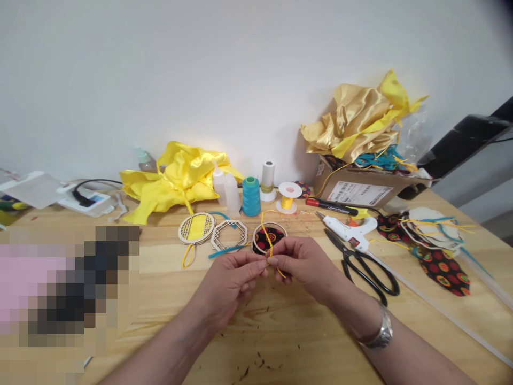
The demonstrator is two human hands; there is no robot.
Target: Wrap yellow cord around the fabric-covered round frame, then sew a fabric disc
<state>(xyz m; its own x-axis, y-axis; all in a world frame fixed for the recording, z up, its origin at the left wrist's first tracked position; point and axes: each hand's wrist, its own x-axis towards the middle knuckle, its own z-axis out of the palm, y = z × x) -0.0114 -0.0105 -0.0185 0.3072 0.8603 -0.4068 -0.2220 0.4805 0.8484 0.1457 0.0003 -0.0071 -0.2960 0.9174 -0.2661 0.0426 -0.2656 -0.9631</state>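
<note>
A yellow cord (271, 247) runs down from over a round wooden ring (285, 229) into my fingers. Inside the ring lies dark fabric with a red and orange print (260, 238). My right hand (302, 262) pinches the cord between thumb and forefinger, and a loose end pokes out below. Meeting it fingertip to fingertip, my left hand (236, 275) is pinched closed on the cord too, though the exact grip is partly hidden. Left of the ring lie an octagonal wooden frame (214, 243) with a teal strip (224, 251) and a round lattice frame backed in yellow (196, 227).
Black scissors (363, 270) and a white glue gun (348, 230) lie close to my right hand. Behind stand a teal thread cone (251, 198), a yellow cord spool (287, 202), white bottles (231, 195) and yellow satin (176, 182). A cardboard box (356, 187) holds fabric at back right.
</note>
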